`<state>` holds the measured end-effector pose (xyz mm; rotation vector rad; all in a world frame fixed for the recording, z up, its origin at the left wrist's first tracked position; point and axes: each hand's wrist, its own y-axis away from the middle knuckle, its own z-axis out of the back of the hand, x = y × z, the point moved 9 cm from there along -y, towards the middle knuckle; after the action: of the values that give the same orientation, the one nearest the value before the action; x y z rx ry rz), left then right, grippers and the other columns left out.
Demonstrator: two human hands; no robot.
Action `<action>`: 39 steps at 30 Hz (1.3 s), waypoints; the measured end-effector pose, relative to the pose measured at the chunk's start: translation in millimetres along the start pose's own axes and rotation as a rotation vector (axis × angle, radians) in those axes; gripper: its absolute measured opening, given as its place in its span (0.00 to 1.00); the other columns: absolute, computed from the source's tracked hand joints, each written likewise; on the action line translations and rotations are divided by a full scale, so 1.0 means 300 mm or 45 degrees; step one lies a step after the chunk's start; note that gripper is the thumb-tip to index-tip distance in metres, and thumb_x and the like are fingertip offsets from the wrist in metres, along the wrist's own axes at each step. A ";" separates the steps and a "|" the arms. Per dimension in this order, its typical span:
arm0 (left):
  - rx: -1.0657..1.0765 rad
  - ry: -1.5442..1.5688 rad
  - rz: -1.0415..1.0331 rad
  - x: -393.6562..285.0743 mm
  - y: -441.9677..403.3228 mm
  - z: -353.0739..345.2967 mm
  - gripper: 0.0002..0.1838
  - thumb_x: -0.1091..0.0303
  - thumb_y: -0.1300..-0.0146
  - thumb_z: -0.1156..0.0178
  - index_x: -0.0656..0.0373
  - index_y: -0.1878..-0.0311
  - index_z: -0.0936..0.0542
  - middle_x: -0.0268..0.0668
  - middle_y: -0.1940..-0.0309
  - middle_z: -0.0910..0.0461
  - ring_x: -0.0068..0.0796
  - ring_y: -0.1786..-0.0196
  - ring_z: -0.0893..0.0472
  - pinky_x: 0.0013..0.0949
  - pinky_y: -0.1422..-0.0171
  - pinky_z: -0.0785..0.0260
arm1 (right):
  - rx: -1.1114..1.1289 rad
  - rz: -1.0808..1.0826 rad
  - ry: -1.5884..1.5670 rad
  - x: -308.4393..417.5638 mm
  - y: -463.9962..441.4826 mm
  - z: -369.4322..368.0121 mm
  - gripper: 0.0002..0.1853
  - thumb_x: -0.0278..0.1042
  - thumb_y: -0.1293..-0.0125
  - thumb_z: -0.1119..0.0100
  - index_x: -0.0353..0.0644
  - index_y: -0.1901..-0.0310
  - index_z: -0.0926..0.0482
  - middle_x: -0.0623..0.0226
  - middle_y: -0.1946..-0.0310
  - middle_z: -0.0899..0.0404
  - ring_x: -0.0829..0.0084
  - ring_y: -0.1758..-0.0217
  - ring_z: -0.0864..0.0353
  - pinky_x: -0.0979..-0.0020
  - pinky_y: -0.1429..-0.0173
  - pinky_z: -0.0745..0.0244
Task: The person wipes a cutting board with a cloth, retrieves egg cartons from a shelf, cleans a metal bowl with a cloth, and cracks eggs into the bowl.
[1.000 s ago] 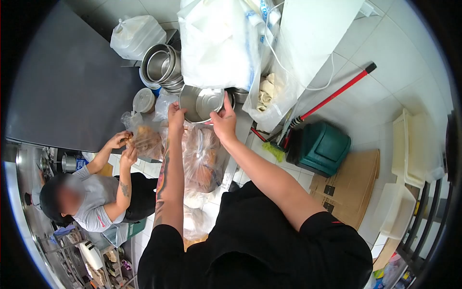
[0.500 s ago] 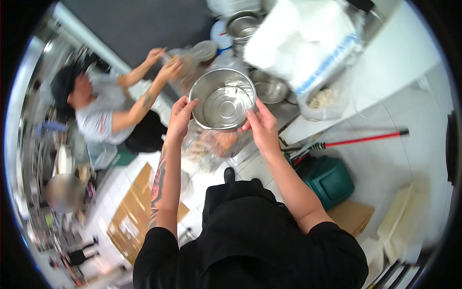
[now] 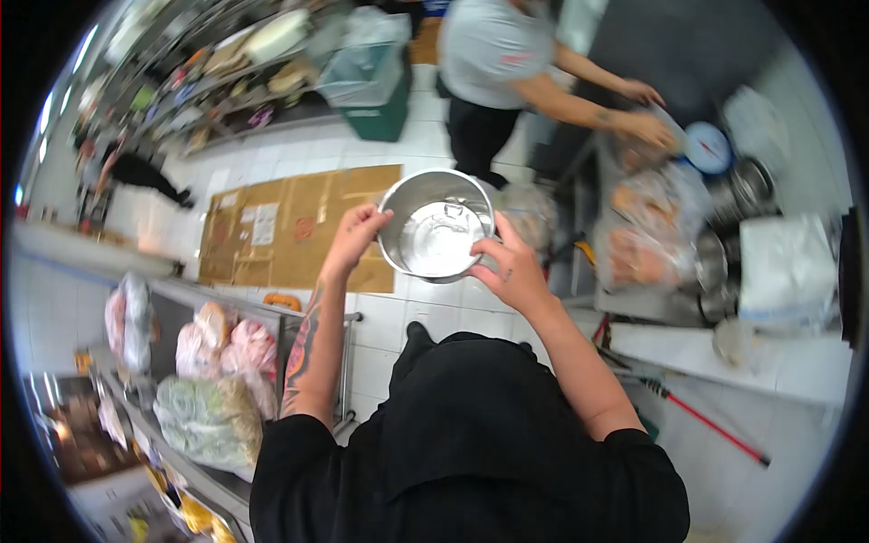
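Observation:
A round stainless steel pot is held out in front of my body, its open top tilted toward me. Nothing shows inside it but bright reflections. My left hand pinches its left rim, thumb over the edge. On the opposite side my right hand grips the rim and wall, with its thumb on the near edge. The pot hangs over the tiled floor, apart from any surface.
A co-worker handles a plastic bag at the steel table, where bagged food and metal pots stand. Flattened cardboard covers floor ahead. A cart with bags is at left, a green bin beyond, a red-handled pole at right.
My body and view have turned left, away from the counter. The pot stays in both hands and now hangs over the floor. The cart with bags has come into view at left.

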<state>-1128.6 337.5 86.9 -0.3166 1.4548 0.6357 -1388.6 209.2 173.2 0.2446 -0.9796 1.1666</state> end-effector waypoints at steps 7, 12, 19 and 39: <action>-0.324 0.365 0.122 0.196 0.292 0.760 0.22 0.48 0.19 0.48 0.54 0.64 0.20 0.34 0.52 0.15 0.21 0.49 0.19 0.28 0.50 0.25 | 0.160 0.235 -0.208 0.203 -0.375 -0.615 0.14 0.21 0.55 0.23 0.39 0.64 0.15 0.39 0.27 0.31 0.47 0.33 0.19 0.61 0.33 0.23; -0.642 -0.205 0.158 0.548 0.308 1.292 0.24 0.48 0.20 0.48 0.61 0.60 0.17 0.35 0.63 0.15 0.25 0.60 0.19 0.33 0.58 0.26 | 0.268 0.163 -0.297 0.172 -0.677 -0.908 0.12 0.22 0.46 0.24 0.37 0.61 0.17 0.49 0.38 0.21 0.59 0.42 0.12 0.66 0.48 0.15; -0.696 -0.335 0.277 0.762 0.408 1.555 0.19 0.56 0.20 0.45 0.64 0.56 0.15 0.30 0.72 0.19 0.21 0.68 0.23 0.32 0.62 0.30 | 0.388 -0.393 -0.761 -0.084 -1.321 -1.222 0.13 0.43 0.20 0.42 0.40 0.54 0.20 0.71 0.64 0.17 0.77 0.60 0.14 0.69 0.56 0.13; -1.219 0.190 0.443 0.853 -0.301 2.741 0.17 0.56 0.19 0.46 0.59 0.50 0.15 0.33 0.55 0.13 0.23 0.53 0.17 0.30 0.53 0.25 | -0.525 -0.606 -1.943 -0.854 -3.065 -1.185 0.43 0.72 0.26 0.61 0.45 0.23 0.47 0.26 0.30 0.36 0.31 0.30 0.27 0.42 0.31 0.19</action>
<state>-406.6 783.4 -85.8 -0.8716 1.2624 1.6127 -432.7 -123.0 56.7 1.0403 -2.2642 0.1299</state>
